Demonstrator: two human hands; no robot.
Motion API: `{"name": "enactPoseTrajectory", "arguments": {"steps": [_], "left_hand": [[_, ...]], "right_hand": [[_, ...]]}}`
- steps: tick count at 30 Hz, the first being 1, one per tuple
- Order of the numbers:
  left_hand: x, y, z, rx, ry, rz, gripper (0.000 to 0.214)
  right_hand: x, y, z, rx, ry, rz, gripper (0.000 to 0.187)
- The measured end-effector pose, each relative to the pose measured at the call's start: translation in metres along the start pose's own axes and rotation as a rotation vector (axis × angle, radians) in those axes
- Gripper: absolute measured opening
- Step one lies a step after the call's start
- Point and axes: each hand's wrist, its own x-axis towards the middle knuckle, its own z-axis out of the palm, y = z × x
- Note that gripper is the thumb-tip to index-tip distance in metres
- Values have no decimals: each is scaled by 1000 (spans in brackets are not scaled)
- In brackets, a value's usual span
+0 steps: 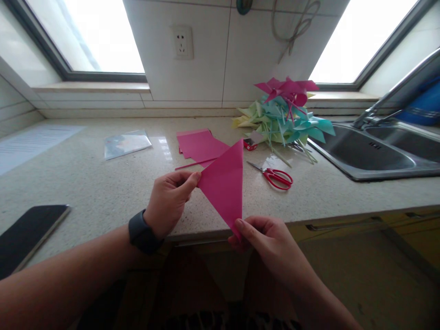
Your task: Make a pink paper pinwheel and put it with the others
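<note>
A pink paper folded into a triangle [225,183] is held up in front of me over the counter's front edge. My left hand [168,199], with a dark watch on its wrist, pinches the triangle's left corner. My right hand [264,243] pinches its bottom corner between thumb and fingers. Further back on the counter lie more pink paper sheets [199,145] with a thin pink stick [192,165] in front of them.
Red-handled scissors [275,175] lie to the right of the paper. A heap of pink, blue and yellow paper pinwheels [283,114] stands near the sink [378,153]. A clear plastic bag [127,143], a white sheet [30,144] and a dark phone [29,233] lie at left.
</note>
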Motion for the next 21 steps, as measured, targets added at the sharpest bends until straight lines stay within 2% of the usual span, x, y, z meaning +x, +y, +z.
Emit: {"name": "enactPoseTrajectory", "arguments": {"steps": [8,15,21], "left_hand": [[0,-1,0,13,10,-1,24],[1,-1,-1,26,19,13,26],[1,-2,-1,22,28,2,25]], "right_hand": [[-1,10,0,0,56,-6,41],[-3,18,0,82,-27,-2,25],[-3,16,1,158,14,68,33]]}}
